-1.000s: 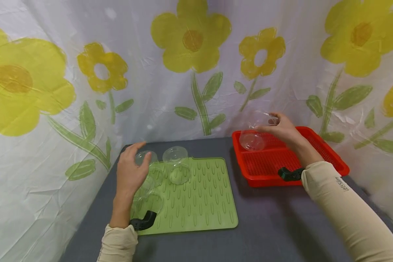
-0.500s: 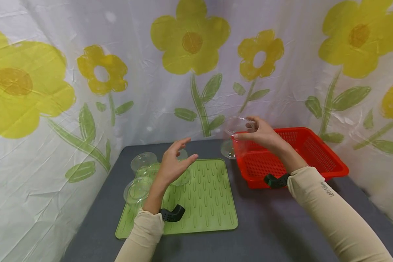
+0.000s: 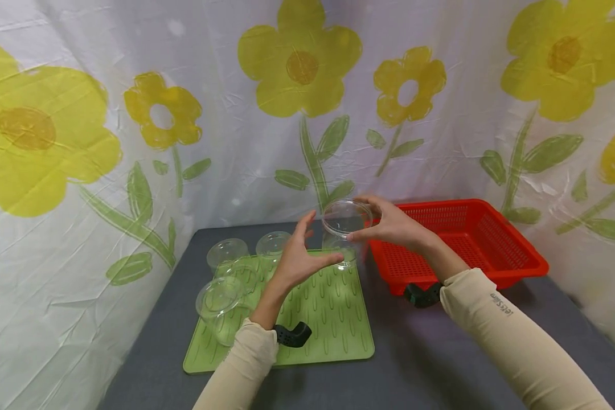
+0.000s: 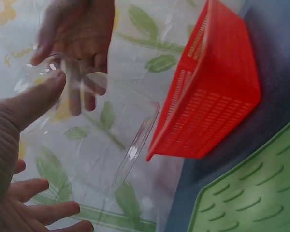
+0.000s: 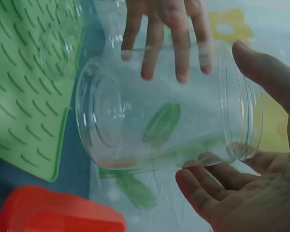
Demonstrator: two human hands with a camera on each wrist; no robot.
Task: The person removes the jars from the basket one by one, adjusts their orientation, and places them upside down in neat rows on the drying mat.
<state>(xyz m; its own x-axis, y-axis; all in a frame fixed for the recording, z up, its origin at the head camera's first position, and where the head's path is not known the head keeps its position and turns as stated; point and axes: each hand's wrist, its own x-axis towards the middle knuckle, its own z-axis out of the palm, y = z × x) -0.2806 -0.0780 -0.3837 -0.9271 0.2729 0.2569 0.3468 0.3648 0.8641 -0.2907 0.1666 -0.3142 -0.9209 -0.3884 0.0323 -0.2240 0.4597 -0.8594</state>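
In the head view, my right hand [image 3: 392, 222] grips a clear plastic jar [image 3: 342, 228] near its rim, above the back right corner of the green ridged mat [image 3: 328, 324]. The right wrist view shows the jar [image 5: 159, 106] between thumb and fingers, see-through and with nothing visible inside. My left hand [image 3: 299, 259] is at the jar's left side, fingers spread and thumb stretched toward it; whether it touches the jar I cannot tell. On the mat's left part stand three similar clear jars: one in front [image 3: 220, 299], one behind [image 3: 228, 253] and another [image 3: 271, 244] partly behind my left hand.
A red plastic basket [image 3: 523, 263] with perforated walls stands on the dark grey table [image 3: 389, 364], right of the mat. Behind the table hangs a white curtain [image 3: 225, 125] printed with yellow flowers. Black camera mounts sit on both wrists.
My right hand has carried the jar leftward from above the basket to the mat's back right corner. My left hand has moved right, away from the standing jars, toward the held one.
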